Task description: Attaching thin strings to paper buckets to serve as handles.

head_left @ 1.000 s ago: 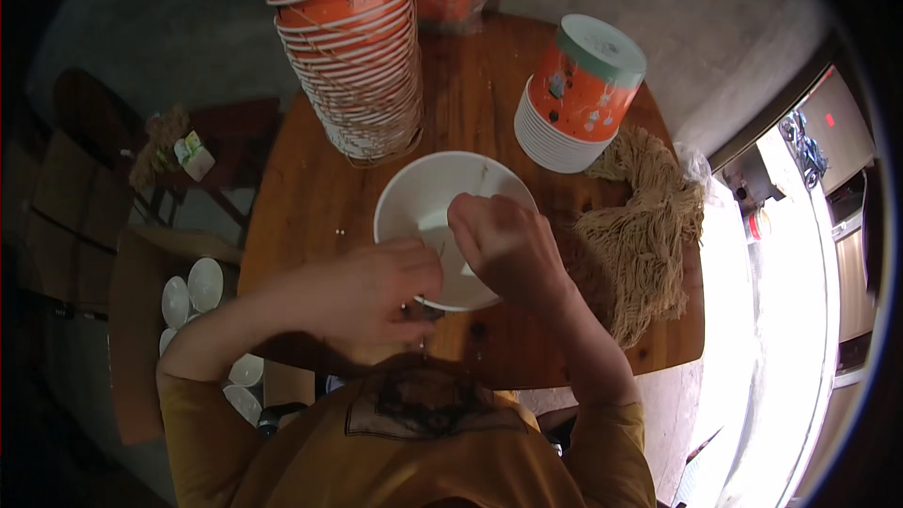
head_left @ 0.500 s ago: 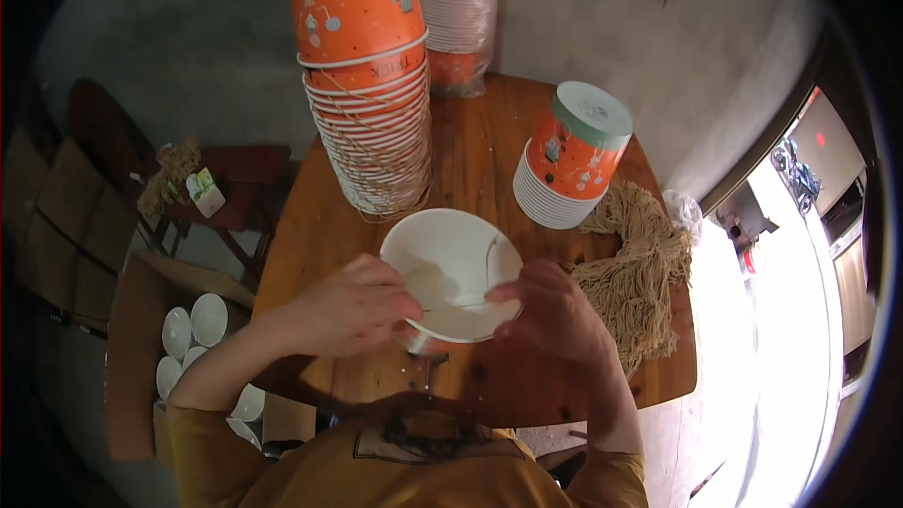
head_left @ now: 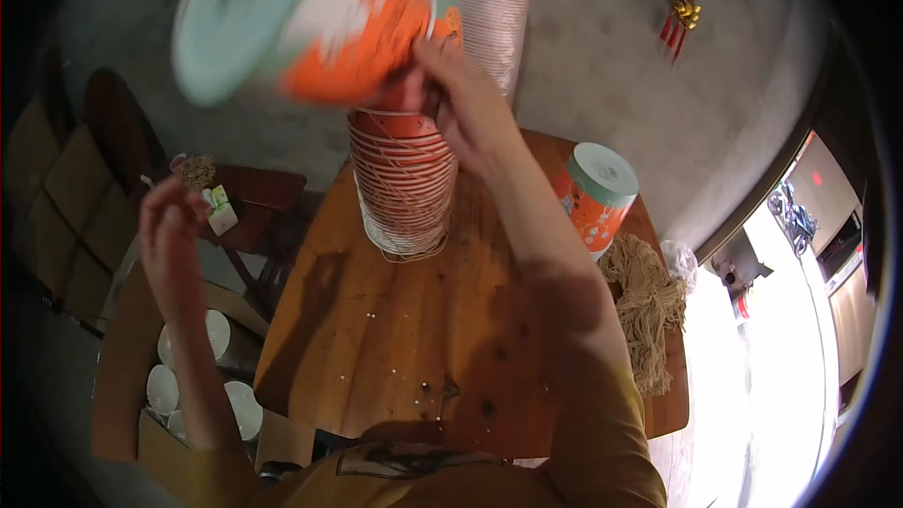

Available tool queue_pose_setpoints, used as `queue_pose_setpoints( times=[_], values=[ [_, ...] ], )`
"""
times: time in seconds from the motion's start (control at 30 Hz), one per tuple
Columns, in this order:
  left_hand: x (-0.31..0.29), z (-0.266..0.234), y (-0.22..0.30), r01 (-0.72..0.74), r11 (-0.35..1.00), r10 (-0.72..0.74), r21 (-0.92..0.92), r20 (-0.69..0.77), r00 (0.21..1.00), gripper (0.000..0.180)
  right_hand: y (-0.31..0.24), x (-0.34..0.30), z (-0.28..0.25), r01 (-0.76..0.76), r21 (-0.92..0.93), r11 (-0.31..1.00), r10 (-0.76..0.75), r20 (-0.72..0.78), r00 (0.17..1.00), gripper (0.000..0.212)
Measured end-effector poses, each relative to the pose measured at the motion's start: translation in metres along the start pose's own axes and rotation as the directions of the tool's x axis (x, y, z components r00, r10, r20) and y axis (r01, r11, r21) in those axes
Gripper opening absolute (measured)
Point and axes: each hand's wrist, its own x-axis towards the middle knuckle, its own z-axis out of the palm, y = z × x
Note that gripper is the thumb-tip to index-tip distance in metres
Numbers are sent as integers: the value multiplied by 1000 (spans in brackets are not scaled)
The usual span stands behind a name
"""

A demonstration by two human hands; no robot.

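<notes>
My right hand (head_left: 453, 99) reaches far up over the table and grips the rim of an orange paper bucket (head_left: 357, 28) with a mint-green base. The bucket is tilted, its base toward the upper left, and smeared by motion. It is just above a tall stack of upside-down paper buckets (head_left: 404, 179) with twine loops hanging round their rims; whether it touches the stack is hidden. Off the table's left side, my left hand (head_left: 172, 221) is raised with loosely bent fingers and nothing in it.
A shorter bucket stack (head_left: 602, 188) stands at the right beside a heap of tan twine (head_left: 649, 310). Plastic-wrapped bucket stacks (head_left: 494, 23) are at the back. A cardboard box (head_left: 122, 367) with white-mouthed buckets sits at the lower left, near a dark red stool (head_left: 268, 190).
The white-mouthed bucket between my hands has gone from the table's front. My right hand has moved up and away to the stack, now gripping a bucket; my left has swung left, off the table.
</notes>
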Motion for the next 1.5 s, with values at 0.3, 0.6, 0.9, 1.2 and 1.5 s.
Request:
queue_pose_setpoints(
  times=[0.3, 0.6, 0.9, 1.2, 1.5],
  values=[
    [-72, 22, -46, 433, 892, -414, -126, 155, 897, 14, 29, 13, -62, -90, 262, 961, 194, -407, 892, 21],
    [-93, 59, -64, 532, 847, -496, -15, 340, 799, 12, 20, -107, -106, -281, -930, 238, -260, -340, 904, 29],
    [-137, 156, -105, 658, 748, -508, 83, 710, 487, 16, -55, -171, -188, -332, -870, -365, -299, -229, 927, 21],
    [-160, 295, -169, 290, 948, -244, 130, 882, 403, 56, -95, -152, -224, -274, -941, -199, -322, -201, 925, 21],
    [-159, 314, -207, 156, 985, -144, 71, 832, 535, 52, -158, -157, -173, -204, -979, -10, -434, -179, 883, 24]
  ],
)
